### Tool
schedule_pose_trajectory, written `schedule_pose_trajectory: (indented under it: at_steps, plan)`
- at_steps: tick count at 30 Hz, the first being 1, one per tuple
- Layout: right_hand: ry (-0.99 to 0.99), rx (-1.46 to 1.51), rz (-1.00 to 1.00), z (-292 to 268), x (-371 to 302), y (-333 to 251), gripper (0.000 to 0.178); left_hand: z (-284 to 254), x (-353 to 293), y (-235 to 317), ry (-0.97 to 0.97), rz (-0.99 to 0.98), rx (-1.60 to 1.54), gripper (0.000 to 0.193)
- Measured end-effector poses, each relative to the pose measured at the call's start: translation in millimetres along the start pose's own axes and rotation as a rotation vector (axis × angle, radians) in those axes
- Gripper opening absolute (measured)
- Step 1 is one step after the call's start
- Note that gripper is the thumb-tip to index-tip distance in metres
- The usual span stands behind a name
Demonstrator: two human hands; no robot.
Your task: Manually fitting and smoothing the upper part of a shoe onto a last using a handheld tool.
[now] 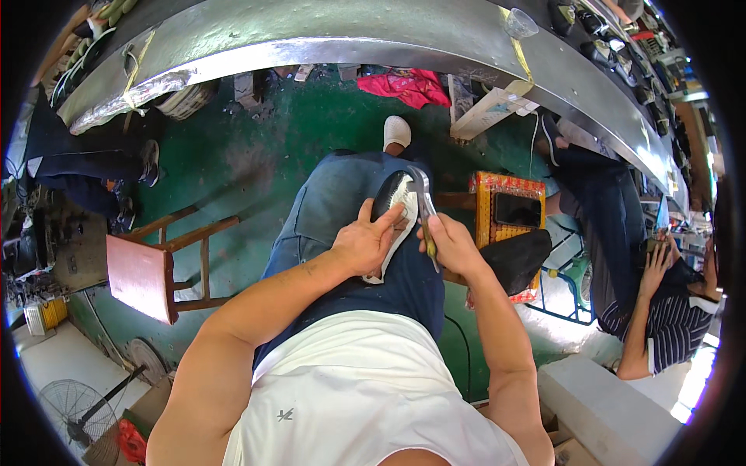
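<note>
A shoe upper (402, 220), dark outside with a whitish underside facing up, rests on my thighs, apparently stretched over a form that is mostly hidden. My left hand (368, 242) grips it from the left, fingers spread over the pale side and thumb near the dark edge. In my right hand (451, 245) is a pair of metal pincers (425, 203) with a curved head and a yellowish-green handle end. The pincers' head lies against the right edge of the upper near its toe; whether the jaws bite the material cannot be seen.
A long metal-edged bench (311, 51) runs across the far side. At left stands a wooden stool (141, 278); at right, a phone (517, 210) lies on a patterned seat (483, 225) beside a black cloth (517, 262). A co-worker (676, 334) sits at right; a fan (78, 423) stands lower left.
</note>
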State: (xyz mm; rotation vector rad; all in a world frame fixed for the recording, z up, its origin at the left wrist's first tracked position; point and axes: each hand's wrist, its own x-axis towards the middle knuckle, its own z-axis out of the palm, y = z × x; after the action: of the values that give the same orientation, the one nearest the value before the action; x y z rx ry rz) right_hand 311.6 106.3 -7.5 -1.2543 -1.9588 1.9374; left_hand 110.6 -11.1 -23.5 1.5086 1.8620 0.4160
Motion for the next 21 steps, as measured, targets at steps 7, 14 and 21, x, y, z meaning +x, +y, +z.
schedule_pose_trajectory:
  at_steps: [7, 14, 21]
  plan:
    - [-0.083, -0.23, 0.037, 6.5, 18.9, -26.7, 0.047, 12.5, -8.6, -8.3, 0.068, -0.057, -0.062, 0.071]
    - [-0.093, -0.678, -0.132, 20.7, -18.0, -22.8, 0.041, 32.4, -7.0, -33.0, 0.056, -0.044, -0.259, 0.1]
    - [0.004, -0.626, -0.187, 29.5, -45.6, -23.2, 0.04, 13.5, -26.3, -47.4, -0.222, 0.053, -0.574, 0.105]
